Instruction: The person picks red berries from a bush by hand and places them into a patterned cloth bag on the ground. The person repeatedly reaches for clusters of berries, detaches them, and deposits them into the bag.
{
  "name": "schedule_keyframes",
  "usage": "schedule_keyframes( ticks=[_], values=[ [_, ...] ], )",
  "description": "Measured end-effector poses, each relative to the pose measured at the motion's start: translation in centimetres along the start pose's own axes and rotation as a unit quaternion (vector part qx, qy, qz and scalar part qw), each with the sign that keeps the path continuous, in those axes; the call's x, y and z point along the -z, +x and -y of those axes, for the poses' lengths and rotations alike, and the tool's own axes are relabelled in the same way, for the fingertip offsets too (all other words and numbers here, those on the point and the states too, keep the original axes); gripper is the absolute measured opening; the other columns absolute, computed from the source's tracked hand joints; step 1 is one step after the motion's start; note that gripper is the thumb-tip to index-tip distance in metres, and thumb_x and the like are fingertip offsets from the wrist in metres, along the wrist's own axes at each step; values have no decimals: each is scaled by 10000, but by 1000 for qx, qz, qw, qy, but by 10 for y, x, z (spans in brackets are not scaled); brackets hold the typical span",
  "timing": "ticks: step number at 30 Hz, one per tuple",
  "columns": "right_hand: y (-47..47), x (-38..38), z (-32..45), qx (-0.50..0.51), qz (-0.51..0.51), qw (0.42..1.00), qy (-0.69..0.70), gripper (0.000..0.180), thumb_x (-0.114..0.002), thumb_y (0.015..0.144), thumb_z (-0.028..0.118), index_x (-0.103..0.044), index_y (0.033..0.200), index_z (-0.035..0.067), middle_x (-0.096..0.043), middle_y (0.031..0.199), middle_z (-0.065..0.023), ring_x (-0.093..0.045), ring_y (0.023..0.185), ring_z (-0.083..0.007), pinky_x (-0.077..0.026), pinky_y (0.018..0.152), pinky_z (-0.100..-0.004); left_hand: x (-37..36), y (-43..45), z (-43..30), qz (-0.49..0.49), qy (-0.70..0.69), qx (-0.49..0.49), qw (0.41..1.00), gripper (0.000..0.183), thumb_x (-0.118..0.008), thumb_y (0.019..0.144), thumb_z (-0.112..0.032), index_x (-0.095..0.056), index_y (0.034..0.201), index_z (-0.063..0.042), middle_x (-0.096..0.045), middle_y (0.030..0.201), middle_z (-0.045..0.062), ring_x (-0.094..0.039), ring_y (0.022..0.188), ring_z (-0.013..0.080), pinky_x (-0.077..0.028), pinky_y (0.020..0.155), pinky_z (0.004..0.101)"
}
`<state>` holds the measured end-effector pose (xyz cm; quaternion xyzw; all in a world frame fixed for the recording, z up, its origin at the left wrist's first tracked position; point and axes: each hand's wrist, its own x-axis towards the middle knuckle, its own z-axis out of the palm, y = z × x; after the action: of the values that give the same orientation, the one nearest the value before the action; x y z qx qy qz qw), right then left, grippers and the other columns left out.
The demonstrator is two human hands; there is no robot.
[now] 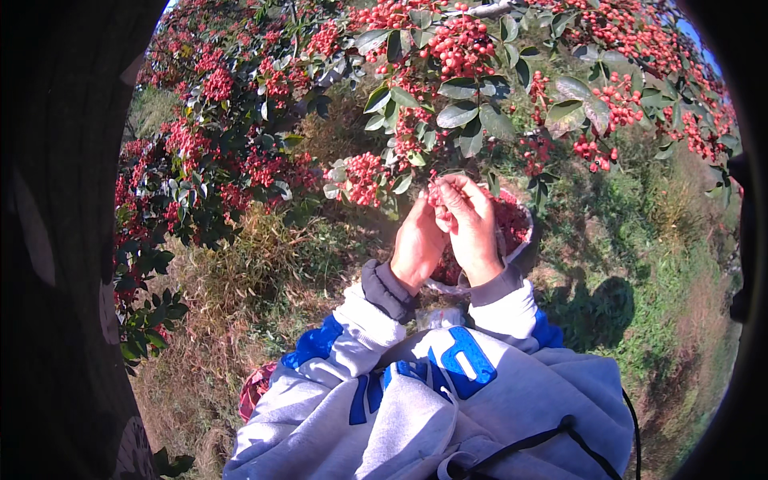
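Both hands meet in front of me, above a container of picked red berries. My right hand (474, 231) pinches a small cluster of red prickly-ash berries (433, 193) between thumb and fingers. My left hand (418, 246) cups the same cluster from the left, its fingers partly hidden behind the berries and the right hand. Below them, the round container (529, 231) has a pale rim and is largely filled with red berries (509, 219). My hands and forearms cover much of it.
Berry-laden branches hang just beyond my hands, with a cluster (363, 180) at left and leaves (471, 114) above. More berry bushes (219, 141) stand at left. Grass (654, 252) covers the ground. A red bag-like item (256, 390) lies by my left side.
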<state>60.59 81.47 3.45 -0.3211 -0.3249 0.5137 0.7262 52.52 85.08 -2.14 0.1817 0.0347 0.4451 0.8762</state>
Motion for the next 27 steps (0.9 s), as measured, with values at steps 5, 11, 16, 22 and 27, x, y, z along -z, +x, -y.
schedule_keyframes(
  ticks=[5,11,16,22,27],
  values=[
    [-1,-15,-35,-108,-9,994,21,147,-554,843,150,-525,937,42,-550,765,-14,-459,563,-32,-343,449,-152,-7,-61,-38,-157,235,-140,949,311,-401,908,-325,-497,1013,-48,-528,923,26,-501,822,116,-410,710,279],
    [-19,-51,-83,-134,133,981,-42,189,-601,815,195,-532,916,51,-557,757,8,-497,584,-28,-393,463,-158,6,-102,-74,-206,358,-204,887,214,-610,800,-107,-490,946,-6,-570,833,62,-571,685,122,-451,571,227],
    [-24,-67,-106,-216,187,958,-30,204,-586,825,224,-543,921,50,-556,760,5,-506,604,-33,-425,495,-167,13,-139,-93,-256,325,-209,886,205,-612,789,-93,-507,940,-3,-579,858,77,-576,739,133,-481,658,244],
    [-33,-78,-127,-377,221,889,136,171,-525,851,152,-537,963,23,-594,799,-47,-536,633,-98,-448,560,-236,30,-169,-97,-206,266,-266,903,427,-644,765,-314,-429,1030,-57,-559,891,32,-561,793,137,-477,669,276],
    [-50,-93,-133,-396,209,883,140,143,-542,839,124,-548,946,29,-590,759,-36,-527,615,-80,-409,512,-207,37,-190,-98,-196,191,-270,923,520,-654,709,-443,-438,1014,-81,-489,769,-4,-478,643,104,-392,550,225]
  ],
)
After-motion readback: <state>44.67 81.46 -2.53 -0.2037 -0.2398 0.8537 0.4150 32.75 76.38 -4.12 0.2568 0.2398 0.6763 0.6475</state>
